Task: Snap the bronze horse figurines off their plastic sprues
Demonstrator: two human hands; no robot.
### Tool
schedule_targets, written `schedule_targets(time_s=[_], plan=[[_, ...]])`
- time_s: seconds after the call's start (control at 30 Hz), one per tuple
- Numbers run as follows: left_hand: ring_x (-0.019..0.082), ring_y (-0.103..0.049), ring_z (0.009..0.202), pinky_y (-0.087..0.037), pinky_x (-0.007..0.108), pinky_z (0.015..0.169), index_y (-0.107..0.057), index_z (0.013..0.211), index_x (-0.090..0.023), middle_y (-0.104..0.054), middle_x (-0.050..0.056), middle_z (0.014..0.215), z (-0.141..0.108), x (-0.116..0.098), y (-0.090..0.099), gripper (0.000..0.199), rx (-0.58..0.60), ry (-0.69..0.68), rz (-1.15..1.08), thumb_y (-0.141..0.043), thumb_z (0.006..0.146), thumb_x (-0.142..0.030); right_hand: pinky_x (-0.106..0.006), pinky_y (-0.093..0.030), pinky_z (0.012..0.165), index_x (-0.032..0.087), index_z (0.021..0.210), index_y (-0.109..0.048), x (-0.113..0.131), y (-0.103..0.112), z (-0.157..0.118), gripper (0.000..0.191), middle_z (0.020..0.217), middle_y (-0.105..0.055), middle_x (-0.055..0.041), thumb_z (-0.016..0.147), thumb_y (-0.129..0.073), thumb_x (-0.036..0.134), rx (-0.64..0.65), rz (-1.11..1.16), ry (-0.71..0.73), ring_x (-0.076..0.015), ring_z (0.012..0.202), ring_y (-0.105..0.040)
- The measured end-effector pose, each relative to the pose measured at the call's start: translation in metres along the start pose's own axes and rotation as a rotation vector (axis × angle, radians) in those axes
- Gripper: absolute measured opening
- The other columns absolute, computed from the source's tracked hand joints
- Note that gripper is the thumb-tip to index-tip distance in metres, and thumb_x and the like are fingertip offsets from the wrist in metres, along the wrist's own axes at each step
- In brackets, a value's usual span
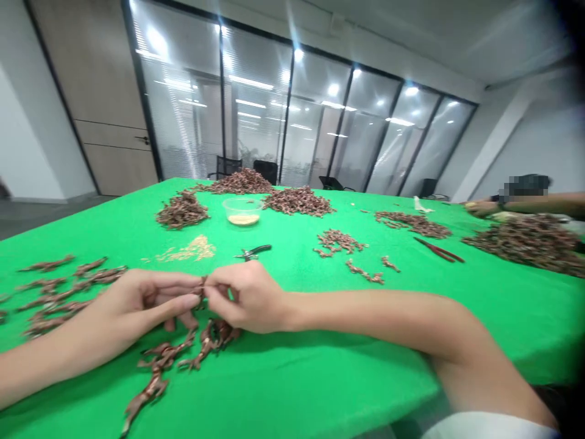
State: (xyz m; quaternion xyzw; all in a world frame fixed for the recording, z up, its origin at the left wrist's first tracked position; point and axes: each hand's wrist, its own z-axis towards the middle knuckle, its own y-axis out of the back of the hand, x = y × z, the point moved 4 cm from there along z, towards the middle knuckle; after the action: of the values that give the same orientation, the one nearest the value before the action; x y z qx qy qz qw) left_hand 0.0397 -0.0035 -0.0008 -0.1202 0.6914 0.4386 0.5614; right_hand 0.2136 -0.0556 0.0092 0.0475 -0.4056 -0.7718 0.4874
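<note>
My left hand (150, 302) pinches a small brown figure (201, 292) between thumb and fingers. From the other side, the fingertips of my right hand (249, 296) close on the same piece; its details are mostly hidden. Below my hands lie glossy copper-brown figures with thin limbs (158, 375), some seemingly linked in a chain. Another brown figure (208, 347) is just under my right hand. Several similar figures (50, 299) are spread at the left, partly behind my left hand. Black-handled pliers (256, 250) lie just beyond my right hand.
A green cloth (320, 378) covers the table. Small yellowish pieces (196, 248) lie near a clear plastic bowl (242, 213) holding similar ones. Brown heaps (299, 201) stand farther back. Red-handled pliers (441, 250) lie right, near a co-worker's hand (482, 209) and a large pile (530, 241).
</note>
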Motion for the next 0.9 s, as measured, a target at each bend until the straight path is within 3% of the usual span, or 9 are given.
schedule_targets(time_s=[0.33, 0.6, 0.9], plan=[[0.017, -0.074, 0.080, -0.056, 0.022, 0.071, -0.066, 0.128, -0.015, -0.078, 0.009, 0.097, -0.0022, -0.0044, -0.0087, 0.039, 0.140, -0.094, -0.116, -0.065, 0.096, -0.038, -0.021, -0.033, 0.056, 0.015, 0.074, -0.060, 0.0032, 0.0022, -0.0027, 0.018, 0.062, -0.050, 0.0039, 0.091, -0.053, 0.013, -0.048, 0.047, -0.026, -0.0081, 0.053, -0.041], [0.018, -0.073, 0.068, -0.046, 0.019, 0.051, -0.061, 0.128, -0.009, -0.077, 0.010, 0.078, -0.0030, -0.0093, -0.0112, 0.047, 0.099, -0.052, -0.130, -0.063, 0.096, -0.043, -0.022, -0.032, 0.056, 0.016, 0.074, -0.059, 0.0039, 0.0028, -0.0036, 0.019, 0.062, -0.050, 0.0034, 0.092, -0.053, 0.014, -0.048, 0.022, -0.017, -0.0087, 0.054, -0.040], [0.016, -0.075, 0.069, -0.043, 0.014, 0.050, -0.059, 0.120, -0.009, -0.076, 0.007, 0.075, -0.0024, -0.0111, -0.0121, 0.039, 0.088, -0.046, -0.163, -0.062, 0.097, -0.040, -0.022, -0.032, 0.058, 0.015, 0.075, -0.060, 0.0049, 0.0047, -0.0038, 0.019, 0.063, -0.049, 0.0037, 0.092, -0.054, 0.013, -0.050, 0.040, -0.007, -0.0085, 0.056, -0.040]])
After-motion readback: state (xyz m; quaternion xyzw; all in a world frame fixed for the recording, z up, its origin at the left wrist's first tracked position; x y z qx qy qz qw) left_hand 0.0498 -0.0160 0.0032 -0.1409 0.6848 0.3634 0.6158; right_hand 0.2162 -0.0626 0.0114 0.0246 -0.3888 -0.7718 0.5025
